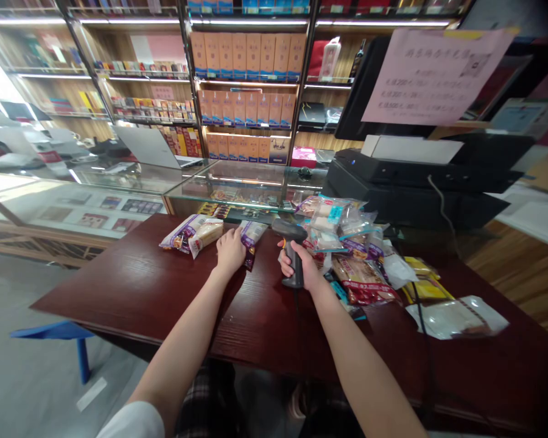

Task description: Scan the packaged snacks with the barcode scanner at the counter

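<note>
My right hand point(302, 264) is shut around the grip of a black handheld barcode scanner point(290, 248), whose head points up and to the left. My left hand point(231, 250) lies over the edge of a purple-and-white snack packet point(251, 238), its fingers gripping the packet on the dark red wooden counter point(164, 292). To the left of that hand lie a wrapped bread snack point(205, 235) and a purple-trimmed packet point(180, 234). A heap of plastic-wrapped snack packets point(342, 240) sits just right of the scanner, with its lower items partly hidden.
A black cable point(420, 316) runs across the counter's right side, near loose yellow packets point(424, 286) and a white bag point(459, 317). Behind stand a glass display case point(242, 185), black till equipment point(415, 176) and a laptop point(153, 146). A blue stool point(57, 331) stands at lower left.
</note>
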{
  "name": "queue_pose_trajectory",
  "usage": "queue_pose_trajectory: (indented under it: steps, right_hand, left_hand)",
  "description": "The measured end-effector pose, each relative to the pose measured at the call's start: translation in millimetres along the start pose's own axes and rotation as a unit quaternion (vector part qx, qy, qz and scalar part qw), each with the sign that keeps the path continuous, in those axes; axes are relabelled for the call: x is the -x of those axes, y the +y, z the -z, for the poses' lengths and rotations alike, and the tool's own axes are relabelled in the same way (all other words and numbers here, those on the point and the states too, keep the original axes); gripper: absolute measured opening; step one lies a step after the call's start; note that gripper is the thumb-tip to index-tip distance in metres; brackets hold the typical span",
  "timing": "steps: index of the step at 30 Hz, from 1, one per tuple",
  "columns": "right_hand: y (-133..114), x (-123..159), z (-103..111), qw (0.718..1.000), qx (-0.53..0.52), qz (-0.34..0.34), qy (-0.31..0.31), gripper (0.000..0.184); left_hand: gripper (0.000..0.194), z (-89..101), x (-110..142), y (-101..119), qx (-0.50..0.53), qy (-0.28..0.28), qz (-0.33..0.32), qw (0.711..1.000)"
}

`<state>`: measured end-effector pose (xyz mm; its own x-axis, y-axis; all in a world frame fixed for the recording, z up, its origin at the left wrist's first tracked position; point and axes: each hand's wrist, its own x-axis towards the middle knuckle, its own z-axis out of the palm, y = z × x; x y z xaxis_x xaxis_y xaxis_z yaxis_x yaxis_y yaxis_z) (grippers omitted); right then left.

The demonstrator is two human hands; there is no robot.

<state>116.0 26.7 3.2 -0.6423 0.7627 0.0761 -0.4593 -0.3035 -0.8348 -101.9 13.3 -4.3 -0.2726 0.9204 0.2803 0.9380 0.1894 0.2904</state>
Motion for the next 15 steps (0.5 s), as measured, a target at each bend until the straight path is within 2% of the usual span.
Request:
queue_pose_trajectory:
  steps: [1,3,8,12,15]
  right_hand:
    - [0,0,0,1.0,0.0,-0.001,0.001,0.036]
    - [0,0,0,1.0,0.001,-0.002,0.003,0.036]
    - [2,-1,0,1.0,0.006,-0.01,0.012,0.039]
    - [3,-1,0,1.0,0.01,-0.011,0.018,0.039]
    - [3,-1,0,0.999,0.02,-0.015,0.021,0.039]
  left_hand:
    - [0.052,-0.7,0,0,-0.003,0.015,-0.007,1.0]
    - [0.047,-3.5,1,-1,-0.002,0.01,-0.027,1.0]
    - [0.078,-11.7,6,0,-0.064,-0.034,-0.024,0.997]
    - [0.081,-11.1,7,-1,-0.076,-0.03,0.043,0.996]
    - [0.095,-6.6,6,-1,-0.072,-0.028,0.103,0.992]
